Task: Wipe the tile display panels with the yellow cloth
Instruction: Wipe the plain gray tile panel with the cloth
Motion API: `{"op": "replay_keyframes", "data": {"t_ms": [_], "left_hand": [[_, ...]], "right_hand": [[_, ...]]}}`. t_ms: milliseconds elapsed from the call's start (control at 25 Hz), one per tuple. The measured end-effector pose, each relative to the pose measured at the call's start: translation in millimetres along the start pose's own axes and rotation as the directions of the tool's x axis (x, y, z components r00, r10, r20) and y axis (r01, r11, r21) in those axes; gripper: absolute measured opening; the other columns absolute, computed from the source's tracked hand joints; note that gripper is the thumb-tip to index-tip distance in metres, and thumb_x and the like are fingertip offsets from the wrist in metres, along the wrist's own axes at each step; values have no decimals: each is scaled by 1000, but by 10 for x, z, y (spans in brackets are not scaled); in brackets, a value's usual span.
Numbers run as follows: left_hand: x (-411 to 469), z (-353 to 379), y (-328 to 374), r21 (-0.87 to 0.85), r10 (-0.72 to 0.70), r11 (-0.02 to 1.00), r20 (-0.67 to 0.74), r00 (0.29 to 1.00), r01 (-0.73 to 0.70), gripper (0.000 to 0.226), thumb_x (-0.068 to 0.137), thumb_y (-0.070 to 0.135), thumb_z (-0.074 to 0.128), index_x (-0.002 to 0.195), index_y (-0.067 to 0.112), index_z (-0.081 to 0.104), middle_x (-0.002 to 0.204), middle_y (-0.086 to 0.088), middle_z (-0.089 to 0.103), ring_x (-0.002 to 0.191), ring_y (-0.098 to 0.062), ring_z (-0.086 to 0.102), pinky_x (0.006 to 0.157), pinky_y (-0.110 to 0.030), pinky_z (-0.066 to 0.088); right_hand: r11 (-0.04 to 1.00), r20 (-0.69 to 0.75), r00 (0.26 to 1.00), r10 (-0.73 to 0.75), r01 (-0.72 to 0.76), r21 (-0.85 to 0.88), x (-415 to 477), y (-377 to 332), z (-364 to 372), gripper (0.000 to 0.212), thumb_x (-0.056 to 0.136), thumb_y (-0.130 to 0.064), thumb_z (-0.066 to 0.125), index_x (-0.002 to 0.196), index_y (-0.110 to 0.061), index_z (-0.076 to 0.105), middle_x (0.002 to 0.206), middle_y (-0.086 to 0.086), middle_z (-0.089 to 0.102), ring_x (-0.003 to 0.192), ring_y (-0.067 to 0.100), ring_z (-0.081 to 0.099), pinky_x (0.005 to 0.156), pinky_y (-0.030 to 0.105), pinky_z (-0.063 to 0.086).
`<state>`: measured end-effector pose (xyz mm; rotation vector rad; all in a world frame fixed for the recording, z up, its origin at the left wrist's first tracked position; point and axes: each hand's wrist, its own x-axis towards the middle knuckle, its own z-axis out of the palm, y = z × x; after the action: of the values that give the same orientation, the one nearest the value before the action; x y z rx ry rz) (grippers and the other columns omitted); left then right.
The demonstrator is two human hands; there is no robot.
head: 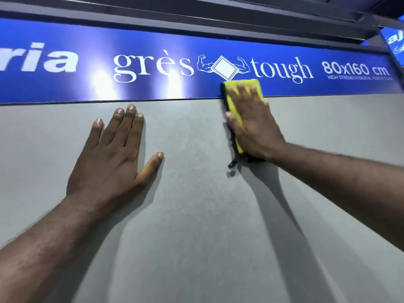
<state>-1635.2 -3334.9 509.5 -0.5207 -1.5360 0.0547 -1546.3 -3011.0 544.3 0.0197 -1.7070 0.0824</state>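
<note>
A large grey tile display panel [196,215] fills the view in front of me. The yellow cloth [235,110], folded with a dark edge and a small black loop hanging below it, lies flat on the panel's top edge and overlaps the blue header strip [65,84]. My right hand [251,123] presses on the cloth with straight, spread fingers. My left hand [113,154] rests flat on the grey panel to the left, fingers straight and thumb out, holding nothing.
The blue header strip carries white lettering "grès tough 80x160 cm". Above it runs a dark frame [196,18]. A second blue sign [394,49] juts in at the upper right corner.
</note>
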Motion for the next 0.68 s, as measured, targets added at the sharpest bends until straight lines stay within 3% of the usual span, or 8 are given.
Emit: {"op": "replay_keyframes", "data": {"t_ms": [160,280,360,440,520,560,600,680], "left_hand": [[-19,8,15,-6,-8,1000,-17,1000,8,90,105,70,18,174,13,12,182,-3,5,168,-19,2,136,-47,2],[-24,13,20,7,-10,1000,-17,1000,10,90,106,70,18,174,11,12,182,-5,6,168,-20,3,136,-47,2],[-15,21,26,11,2,1000,-20,1000,-2,89,106,68,20,173,9,13,182,-7,7,168,-22,5,136,-50,4],[-16,26,40,10,0,1000,-22,1000,0,89,107,67,20,173,8,13,182,-9,7,168,-24,5,135,-52,5],[-15,57,50,3,-6,1000,-38,999,6,89,107,65,20,172,5,14,181,-12,8,168,-26,6,135,-53,5],[-15,69,58,0,-5,1000,-44,999,5,90,107,66,20,172,4,15,181,-14,9,168,-27,7,134,-53,6],[-17,73,73,-3,4,1000,-45,999,-4,91,106,66,20,171,2,16,180,-15,10,168,-29,8,134,-54,7],[-19,84,147,6,34,999,-47,998,-34,95,106,68,22,170,-2,17,180,-18,12,167,-31,10,134,-56,10]], "right_hand": [[774,111,787,-607,617,-144,-469,166,4,63,110,-49,38,167,-34,16,176,-11,4,163,16,1,131,38,0],[998,-53,997,-55,53,-25,-144,421,-74,64,109,-50,34,167,-39,11,176,-16,-2,163,14,-4,132,45,0],[988,-49,986,156,-156,13,-61,235,7,64,109,-51,32,168,-39,10,177,-11,-1,163,15,-7,130,54,5],[967,19,971,-240,241,-82,-311,7,51,64,110,-47,38,168,-32,17,177,-5,5,163,19,-2,130,52,7],[727,179,739,-650,673,-138,-633,174,-17,61,110,-43,44,166,-24,28,176,2,15,163,25,9,131,51,10],[714,181,730,-660,683,-152,-675,321,-67,60,110,-43,45,165,-25,29,175,2,17,163,25,11,130,54,12],[813,129,830,-542,557,-167,-622,476,-79,62,110,-46,42,167,-29,25,176,-1,13,163,21,8,129,57,14],[999,-47,998,48,-49,-14,-363,559,-117,65,108,-53,32,168,-37,13,177,-8,3,163,15,-2,128,61,11]]}}
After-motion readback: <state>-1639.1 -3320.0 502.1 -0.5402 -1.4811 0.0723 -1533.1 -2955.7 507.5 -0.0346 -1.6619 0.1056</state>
